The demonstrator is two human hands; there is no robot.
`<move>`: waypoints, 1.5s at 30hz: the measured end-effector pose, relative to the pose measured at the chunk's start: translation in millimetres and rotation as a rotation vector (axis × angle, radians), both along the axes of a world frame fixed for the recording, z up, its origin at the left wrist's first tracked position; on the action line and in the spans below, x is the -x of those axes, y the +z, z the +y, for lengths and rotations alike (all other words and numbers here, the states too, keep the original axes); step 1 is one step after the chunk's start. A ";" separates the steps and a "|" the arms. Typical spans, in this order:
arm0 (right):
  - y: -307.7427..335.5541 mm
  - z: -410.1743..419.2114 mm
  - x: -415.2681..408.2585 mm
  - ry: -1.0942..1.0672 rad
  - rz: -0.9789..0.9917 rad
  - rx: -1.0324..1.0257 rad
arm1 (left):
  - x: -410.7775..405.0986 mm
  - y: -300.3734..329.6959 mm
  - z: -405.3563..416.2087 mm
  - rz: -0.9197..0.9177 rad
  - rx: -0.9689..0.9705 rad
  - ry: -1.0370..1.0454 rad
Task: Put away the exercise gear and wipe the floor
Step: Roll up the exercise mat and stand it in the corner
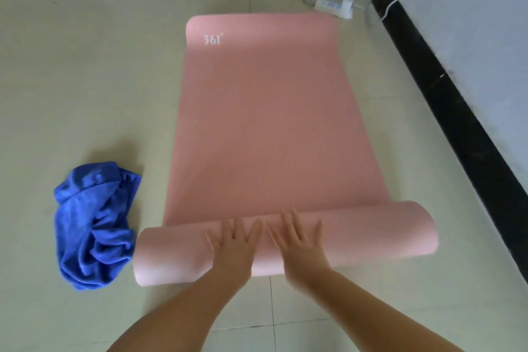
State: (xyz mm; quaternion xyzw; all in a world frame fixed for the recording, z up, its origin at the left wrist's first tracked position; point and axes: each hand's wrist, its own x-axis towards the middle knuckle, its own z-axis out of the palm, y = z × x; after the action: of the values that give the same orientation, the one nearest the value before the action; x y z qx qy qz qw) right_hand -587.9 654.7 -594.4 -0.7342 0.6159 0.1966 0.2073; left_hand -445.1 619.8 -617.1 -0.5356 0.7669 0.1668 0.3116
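My left hand (233, 243) and right hand (300, 240) lie flat, palms down, side by side on the rolled near end of a pink foam exercise mat (271, 123), fingers straight and spread, nothing gripped, just pressing on the roll (371, 231). The roll runs L to R across the pale tiled floor (71, 66), its L end a bit nearer me than its R end, and both my forearms reach in from the bottom edge. The rest of the mat lies flat and unrolled, stretching away from me. Near its far L corner white print reads "361" (213, 39) w/ a small mark after it, too small to read. A crumpled blue microfibre cloth (94, 226) sits on the floor just beside the L end of the roll, close to but apparently not touching it. Beyond the mat's far R corner a white power strip (334, 6) w/ cables lies on the tiles. Along the R side runs a black skirting band (445, 94) below a grey-white wall (471, 37), near the mat's R edge but apart from it.
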 end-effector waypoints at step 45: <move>-10.4 -150.4 -14.5 -0.035 0.216 -0.044 | -71.3 18.7 -162.8 0.279 0.192 -0.351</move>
State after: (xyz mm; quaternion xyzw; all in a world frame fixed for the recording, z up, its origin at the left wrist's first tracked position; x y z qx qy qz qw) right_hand -573.4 504.2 -604.8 -0.6930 0.6430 0.2844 0.1590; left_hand -373.8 457.0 -598.3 -0.3932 0.8961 0.1089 0.1748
